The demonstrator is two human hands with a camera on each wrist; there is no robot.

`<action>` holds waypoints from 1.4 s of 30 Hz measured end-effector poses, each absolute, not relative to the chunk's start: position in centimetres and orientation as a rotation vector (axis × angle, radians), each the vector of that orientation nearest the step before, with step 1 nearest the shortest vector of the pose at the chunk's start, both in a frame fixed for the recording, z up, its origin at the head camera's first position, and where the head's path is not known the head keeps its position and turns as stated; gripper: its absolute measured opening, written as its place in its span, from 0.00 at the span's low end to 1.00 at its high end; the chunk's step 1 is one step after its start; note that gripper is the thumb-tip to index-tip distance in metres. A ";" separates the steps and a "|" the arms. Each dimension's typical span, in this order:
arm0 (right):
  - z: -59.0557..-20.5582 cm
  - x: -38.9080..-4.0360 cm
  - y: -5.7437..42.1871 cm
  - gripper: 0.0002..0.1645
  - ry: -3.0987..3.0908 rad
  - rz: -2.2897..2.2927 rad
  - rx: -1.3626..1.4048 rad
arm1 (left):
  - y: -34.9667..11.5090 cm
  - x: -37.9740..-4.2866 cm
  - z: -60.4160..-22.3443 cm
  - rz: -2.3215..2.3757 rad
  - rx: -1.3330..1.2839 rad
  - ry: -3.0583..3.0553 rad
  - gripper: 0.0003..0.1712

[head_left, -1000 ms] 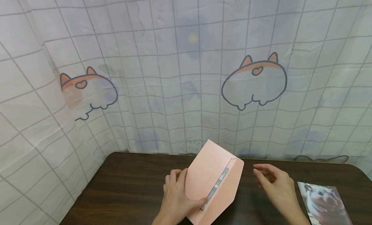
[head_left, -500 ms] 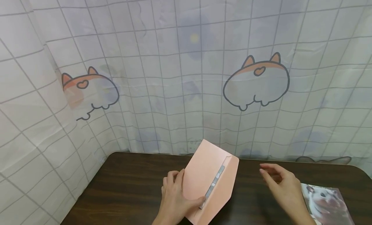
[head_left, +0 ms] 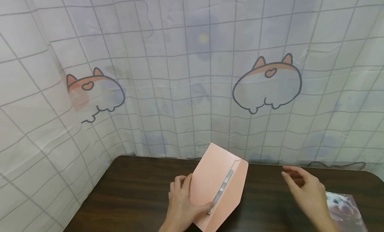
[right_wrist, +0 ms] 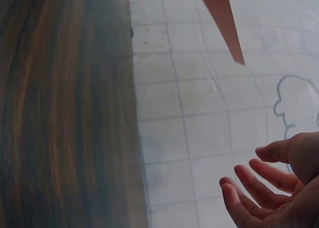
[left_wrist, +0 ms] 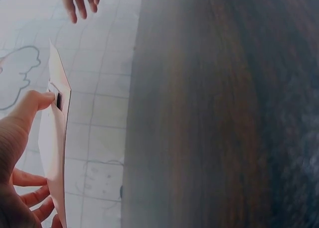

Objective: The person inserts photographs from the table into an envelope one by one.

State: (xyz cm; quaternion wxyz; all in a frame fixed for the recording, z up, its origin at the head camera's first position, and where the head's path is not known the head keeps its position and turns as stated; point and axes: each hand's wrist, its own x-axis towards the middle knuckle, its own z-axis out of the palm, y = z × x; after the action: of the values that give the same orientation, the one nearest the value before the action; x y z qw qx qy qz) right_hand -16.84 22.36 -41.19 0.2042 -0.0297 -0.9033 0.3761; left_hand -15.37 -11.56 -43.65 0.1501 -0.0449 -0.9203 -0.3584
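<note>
My left hand (head_left: pixel 183 205) holds a pale pink envelope (head_left: pixel 205 183) tilted, its pointed flap folded out toward the right. The left thumb presses near the lower end of the opening, while the other fingers support the back, as the left wrist view shows. A narrow grey-and-white strip (head_left: pixel 223 187), the edge of something inside, shows along the envelope's mouth. To the right, my right hand (head_left: pixel 307 192) hovers with loosely bent fingers and nothing in them. Behind that hand lies a picture card of a hamster (head_left: pixel 346 212), partly covered by the hand and wrist.
A dark wood-grain table (head_left: pixel 129 192) stretches under both hands. Its far edge meets a white grid-patterned curtain (head_left: pixel 174 102) printed with corgi drawings, which also hangs along the left side.
My right hand has moved right, away from the envelope, and now covers more of the hamster card. The left hand keeps its grip on the envelope, with hardly any shift.
</note>
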 end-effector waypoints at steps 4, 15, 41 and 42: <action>-41.3 -17.1 23.5 0.15 -2.489 1.001 -0.095 | -11.6 -15.4 -43.7 -1.019 -0.137 -2.640 0.59; -42.0 -17.5 26.0 0.15 -2.459 0.928 -0.155 | -11.6 -15.3 -43.8 -1.019 -0.155 -2.640 0.59; -43.5 -17.9 29.6 0.18 -2.460 0.882 -0.278 | -11.7 -15.3 -43.7 -1.032 -0.147 -2.654 0.59; -43.5 -17.9 29.8 0.18 -2.469 0.879 -0.281 | -11.7 -15.3 -43.7 -1.036 -0.146 -2.657 0.59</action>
State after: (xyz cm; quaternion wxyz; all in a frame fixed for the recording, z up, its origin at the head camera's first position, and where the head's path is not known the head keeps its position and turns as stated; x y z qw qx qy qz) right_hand -17.91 29.77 -43.51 0.2503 -0.1031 -0.9069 0.3228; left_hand -15.33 -11.69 -43.68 0.1427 -0.0508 -0.9209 -0.3591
